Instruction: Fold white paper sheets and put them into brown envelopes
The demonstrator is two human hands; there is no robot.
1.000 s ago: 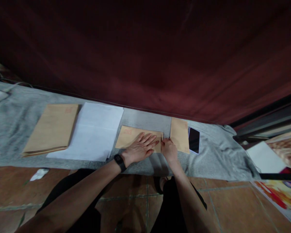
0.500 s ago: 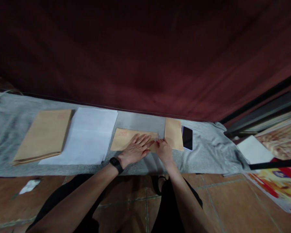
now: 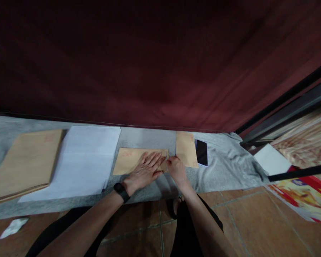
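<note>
A brown paper envelope (image 3: 123,161) with small red print lies lengthwise on the grey cloth. My left hand (image 3: 146,167) is spread flat on it, palm down, with a dark watch on the wrist. At the envelope's right end runs a thin white strip (image 3: 166,155). My right hand (image 3: 177,168) is closed, its thumb and fingertips pinched together at this strip. What sits between those fingertips is hidden. Just right of that hand rests another brown envelope (image 3: 186,148), turned upright. A phone (image 3: 201,152) with a dark screen lies against its right side.
White paper sheets (image 3: 87,162) lie to the left, partly under a stack of large brown envelopes (image 3: 29,160). A dark red cloth (image 3: 160,82) hangs behind the grey-covered surface (image 3: 224,167). At the right are a dark metal bar (image 3: 299,173) and a colourful box (image 3: 305,196).
The whole view has shifted a little, so the left-hand papers appear larger and lower. Both hands keep about the same places on the envelope. More of the white strip shows below my right fingertips.
</note>
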